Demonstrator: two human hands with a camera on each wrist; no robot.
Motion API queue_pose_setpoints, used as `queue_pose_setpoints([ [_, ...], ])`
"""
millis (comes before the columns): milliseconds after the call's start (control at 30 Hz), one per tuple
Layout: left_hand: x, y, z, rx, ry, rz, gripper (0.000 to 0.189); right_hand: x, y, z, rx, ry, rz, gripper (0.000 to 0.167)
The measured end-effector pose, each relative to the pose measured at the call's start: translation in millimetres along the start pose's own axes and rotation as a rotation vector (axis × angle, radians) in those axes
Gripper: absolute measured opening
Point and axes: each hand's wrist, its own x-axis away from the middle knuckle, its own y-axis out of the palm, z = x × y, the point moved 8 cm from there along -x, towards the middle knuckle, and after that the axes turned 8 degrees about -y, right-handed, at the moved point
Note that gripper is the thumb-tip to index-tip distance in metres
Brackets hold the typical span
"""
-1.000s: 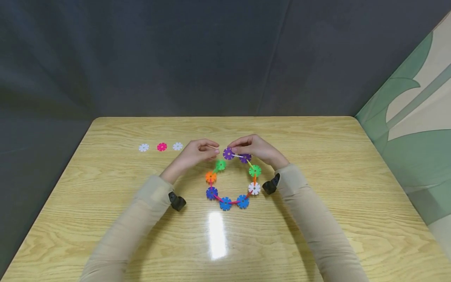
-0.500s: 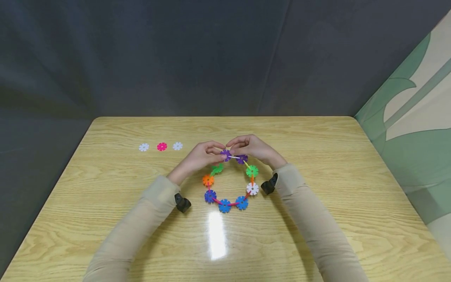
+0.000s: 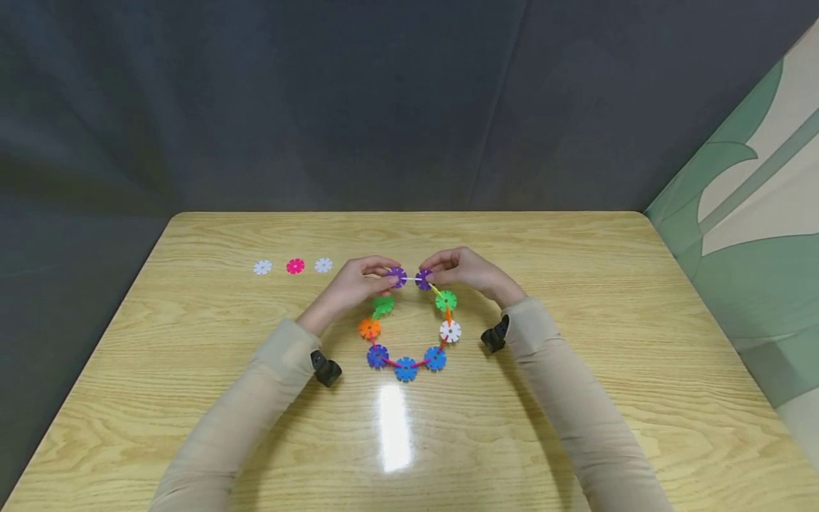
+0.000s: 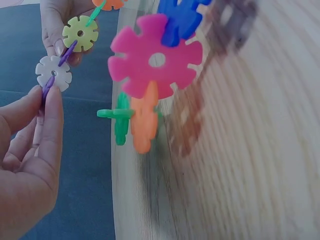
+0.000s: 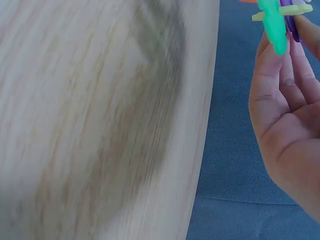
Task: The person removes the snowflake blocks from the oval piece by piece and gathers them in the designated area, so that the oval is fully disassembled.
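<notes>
Notched plastic discs are joined edge to edge into a chain curved like a ring, held above the table. My left hand (image 3: 360,282) pinches one purple disc (image 3: 399,277) between thumb and fingers. My right hand (image 3: 470,272) pinches another purple disc (image 3: 422,279). Between these two sits a white disc (image 4: 53,73), seen edge-on from the head. A yellow disc (image 4: 80,33) and a green disc (image 3: 446,301) follow on the right. The chain's other end, a green disc (image 3: 383,304), hangs below my left hand. A pink disc (image 4: 156,56) is near the left wrist camera.
Three loose discs lie in a row at the back left: white (image 3: 262,267), pink (image 3: 295,266) and white (image 3: 323,264). The wooden table (image 3: 640,341) ends at a dark curtain (image 3: 409,107). A patterned cloth (image 3: 761,235) hangs at the right.
My left hand moved in and took the end purple disc. My right hand shifted its pinch to the neighbouring purple disc. The chain has moved slightly left.
</notes>
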Motion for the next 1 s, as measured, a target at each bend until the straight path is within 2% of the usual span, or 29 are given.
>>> queue_pose_setpoints([
  [333,-2.5,-0.5,-3.0,0.082,-0.048,0.006,0.033,-1.3,-1.4,-1.4,0.006,0.011,0.049,0.03],
  [533,-3.9,-4.1,-3.9,0.038,-0.049,0.039,0.032,-0.7,-1.5,-3.4,0.002,0.004,0.044,0.029],
  [767,1.8,-7.5,2.4,-0.004,-0.013,0.063,0.029,-1.1,-0.8,-5.0,-0.011,0.005,0.05,0.027],
  [1000,4.1,-9.4,3.1,-0.019,-0.023,0.072,0.028,-0.8,0.2,-2.5,-0.038,0.0,0.04,0.027],
])
